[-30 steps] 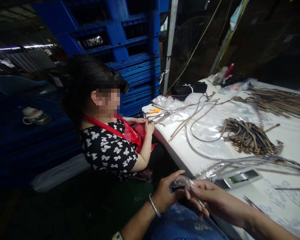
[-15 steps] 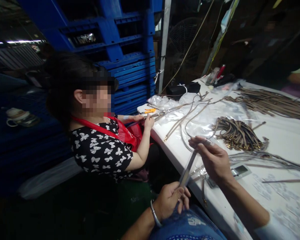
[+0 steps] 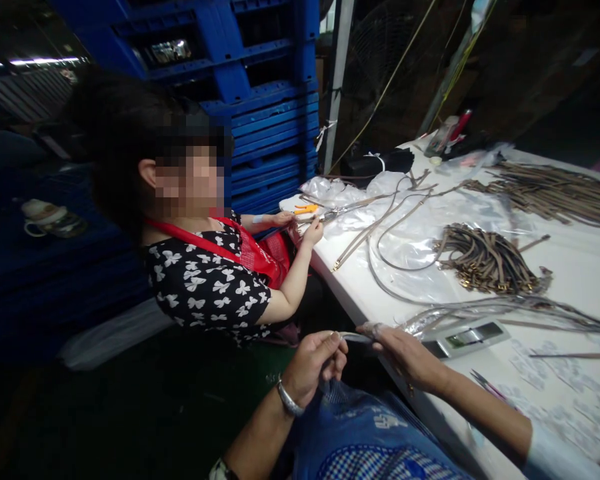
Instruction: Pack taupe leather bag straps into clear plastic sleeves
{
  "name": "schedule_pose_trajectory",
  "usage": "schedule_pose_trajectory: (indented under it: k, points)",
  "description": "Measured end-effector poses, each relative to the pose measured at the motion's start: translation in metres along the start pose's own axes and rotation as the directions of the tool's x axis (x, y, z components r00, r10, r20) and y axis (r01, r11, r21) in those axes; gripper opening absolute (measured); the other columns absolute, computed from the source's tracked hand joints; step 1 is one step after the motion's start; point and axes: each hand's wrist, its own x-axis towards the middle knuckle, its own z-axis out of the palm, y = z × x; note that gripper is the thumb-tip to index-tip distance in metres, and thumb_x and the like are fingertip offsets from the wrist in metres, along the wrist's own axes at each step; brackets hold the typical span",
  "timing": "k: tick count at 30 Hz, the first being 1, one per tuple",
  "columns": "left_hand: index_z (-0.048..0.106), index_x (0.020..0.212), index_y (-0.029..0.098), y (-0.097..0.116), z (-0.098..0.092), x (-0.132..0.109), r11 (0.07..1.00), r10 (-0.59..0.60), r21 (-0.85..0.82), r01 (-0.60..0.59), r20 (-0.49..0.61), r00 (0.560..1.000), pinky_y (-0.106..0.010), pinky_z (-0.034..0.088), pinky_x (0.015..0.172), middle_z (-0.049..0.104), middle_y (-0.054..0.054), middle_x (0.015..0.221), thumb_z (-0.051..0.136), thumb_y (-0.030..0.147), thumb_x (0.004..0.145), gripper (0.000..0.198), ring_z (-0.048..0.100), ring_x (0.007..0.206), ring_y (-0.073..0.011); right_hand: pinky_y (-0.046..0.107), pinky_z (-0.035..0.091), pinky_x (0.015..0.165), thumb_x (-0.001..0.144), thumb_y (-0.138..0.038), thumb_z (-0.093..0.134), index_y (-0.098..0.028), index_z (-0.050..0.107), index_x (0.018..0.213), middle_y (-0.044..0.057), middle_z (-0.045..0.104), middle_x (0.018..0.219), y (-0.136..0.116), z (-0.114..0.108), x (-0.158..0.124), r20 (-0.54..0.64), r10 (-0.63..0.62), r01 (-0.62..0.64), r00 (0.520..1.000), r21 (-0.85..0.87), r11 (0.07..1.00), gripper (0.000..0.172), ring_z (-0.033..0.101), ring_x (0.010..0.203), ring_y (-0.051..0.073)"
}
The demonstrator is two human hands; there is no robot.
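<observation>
Low in front of my body, my left hand [image 3: 317, 362] pinches a narrow, flat strap [image 3: 355, 337] between thumb and fingers. My right hand [image 3: 404, 355] is closed round the other side of it, and only a short, pale length shows between the two hands. The rest of the strap is hidden by my fingers. Just beyond my right hand, a grey calculator-like device [image 3: 473, 339] lies on the white table [image 3: 575, 273]. Long straps in clear plastic [image 3: 500, 310] run across the table behind it.
A co-worker in a red apron [image 3: 260, 257] sits at the table's left edge, handling straps by an orange-handled tool [image 3: 306, 209]. A buckled strap bundle [image 3: 493, 260] and a larger strap pile [image 3: 555, 190] lie farther back. Pointed scissors or tweezers [image 3: 490, 385] lie near my right forearm. Blue pallets [image 3: 275, 133] stand behind.
My right hand has come down and nearer to my left hand, which has risen slightly. The strap, earlier stretched steeply between them, now shows only briefly and nearly level. The view has shifted a little.
</observation>
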Motion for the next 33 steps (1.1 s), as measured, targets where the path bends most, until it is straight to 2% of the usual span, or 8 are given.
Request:
schedule_pose_trajectory:
  k: [4,9,12,15,18,22,29,33]
  points:
    - [0.058,0.077,0.011,-0.001,-0.003,-0.008,0.965,-0.074,0.26,0.018,0.208,0.975,-0.015,0.025,0.037,0.058,0.001,0.054,0.053,0.05,0.087,0.041,0.039,0.036,-0.0028,0.036,0.051,0.088,0.094,-0.042,0.046,-0.022,0.053,0.129,0.003,0.063,0.086,-0.006,-0.008,0.009,-0.15,0.372,-0.275,0.916,0.439,0.855,0.041,0.063,0.084,0.018]
    - [0.057,0.077,0.012,-0.023,-0.008,-0.016,0.952,-0.105,0.304,0.037,0.209,0.972,-0.015,0.026,0.037,0.057,0.002,0.055,0.049,0.05,0.088,0.041,0.039,0.036,-0.0028,0.038,0.051,0.092,0.084,-0.044,0.063,-0.021,0.059,0.118,-0.002,0.057,0.079,-0.003,-0.015,0.017,-0.237,0.619,-0.137,0.749,0.858,0.495,0.041,0.061,0.073,0.013]
    - [0.057,0.078,0.012,-0.029,-0.005,-0.018,0.958,-0.076,0.284,0.028,0.159,0.984,-0.015,0.025,0.038,0.057,0.002,0.055,0.05,0.049,0.088,0.04,0.037,0.036,-0.0024,0.039,0.051,0.093,0.085,-0.043,0.062,-0.021,0.059,0.117,0.004,0.064,0.092,-0.002,-0.013,0.012,-0.322,0.55,-0.213,0.771,0.682,0.699,0.039,0.065,0.086,0.019]
    - [0.058,0.078,0.012,-0.024,0.001,-0.018,0.966,-0.059,0.256,0.022,0.138,0.989,-0.015,0.025,0.039,0.056,0.002,0.054,0.051,0.048,0.088,0.038,0.037,0.036,-0.0024,0.039,0.05,0.092,0.091,-0.035,0.052,-0.021,0.06,0.117,0.01,0.067,0.107,0.005,-0.003,0.002,-0.364,0.293,-0.202,0.884,0.268,0.942,0.031,0.064,0.099,0.023]
    - [0.058,0.078,0.011,-0.016,0.004,-0.018,0.979,-0.039,0.205,0.021,0.084,0.996,-0.015,0.024,0.039,0.055,0.002,0.053,0.052,0.047,0.087,0.038,0.037,0.037,-0.0024,0.037,0.052,0.09,0.095,-0.022,0.04,-0.023,0.05,0.132,0.01,0.067,0.113,0.015,0.013,-0.011,-0.217,0.043,-0.047,0.975,-0.012,0.999,0.038,0.065,0.101,0.021]
    - [0.058,0.077,0.011,-0.011,0.004,-0.015,0.997,-0.027,0.077,0.027,-0.008,1.0,-0.015,0.027,0.041,0.053,0.003,0.052,0.056,0.046,0.085,0.036,0.036,0.037,-0.0024,0.036,0.05,0.093,0.095,-0.014,0.033,-0.019,0.038,0.14,0.015,0.061,0.125,0.015,0.029,-0.025,0.0,-0.127,0.126,0.992,-0.138,0.982,0.045,0.06,0.112,0.02]
    - [0.055,0.07,0.014,-0.017,-0.002,-0.001,0.991,-0.099,0.082,0.108,-0.106,0.989,-0.019,0.037,0.045,0.046,0.006,0.049,0.056,0.048,0.084,0.037,0.033,0.036,-0.0032,0.03,0.047,0.072,0.096,-0.04,0.039,-0.018,0.061,0.096,0.008,0.064,0.083,-0.024,0.025,-0.034,0.132,0.102,-0.101,0.986,-0.011,0.995,0.031,0.06,0.076,0.018]
    - [0.062,0.085,0.015,-0.024,0.0,0.005,0.737,0.333,0.661,-0.138,-0.178,0.926,-0.028,0.052,0.065,0.067,-0.006,0.076,0.054,0.037,0.087,0.023,0.063,0.067,-0.0157,0.021,0.033,0.05,0.091,-0.056,0.041,-0.016,0.059,0.084,-0.004,0.044,0.059,-0.035,0.012,-0.039,0.361,0.461,-0.585,0.81,0.447,0.677,0.044,0.039,0.052,0.011]
